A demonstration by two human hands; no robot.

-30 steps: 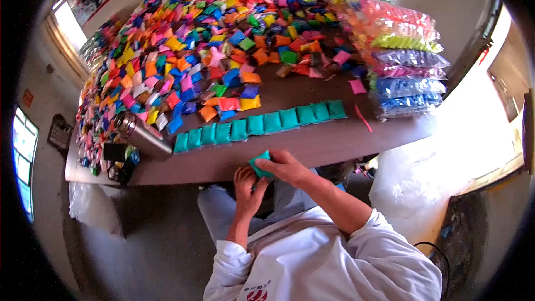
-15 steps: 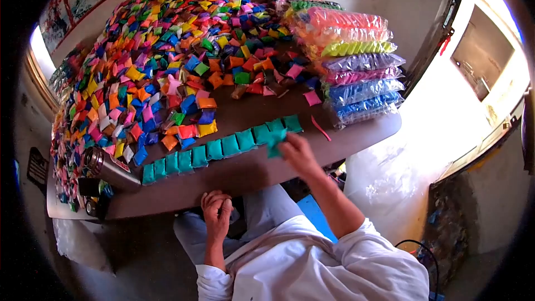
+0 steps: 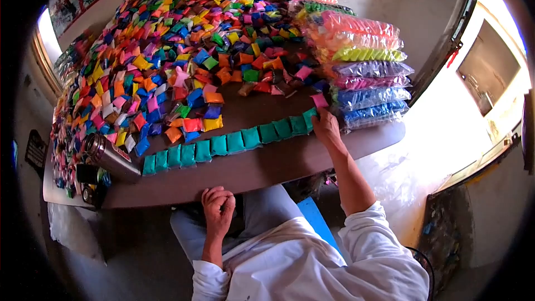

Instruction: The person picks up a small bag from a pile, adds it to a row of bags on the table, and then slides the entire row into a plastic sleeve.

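Packets in teal [image 3: 219, 145], lined side by side in one long row, run along the near part of the brown table [image 3: 251, 170], climbing from lower left to upper right in my head view. And here's my right hand [image 3: 327, 128], out at the far right end of that row, fingertips touching the end packet [image 3: 309, 120]; whether that grip is pinching it or only pressing it, I cannot tell. Just beyond those fingers lies a pink packet [image 3: 320, 100] on the tabletop. Over to my left hand [image 3: 218, 210]: its grip is clenched loosely, fingers curled in with the thumb against them, right by the near table edge and above the lap. Behind the row rises a huge heap of small packets [image 3: 167, 50] in red, orange, yellow, green, blue, pink and white, spreading across the left and back of the table. At the left end of the row, a metal thermos [image 3: 111, 159] leans over in my view, with a black object [image 3: 86, 174] beside it near the table's corner. On the right, back from my right hand, stands a tall stack of clear plastic bags [image 3: 373, 72], their contents blue, magenta, purple, lime and pink, glossy where the light catches them.
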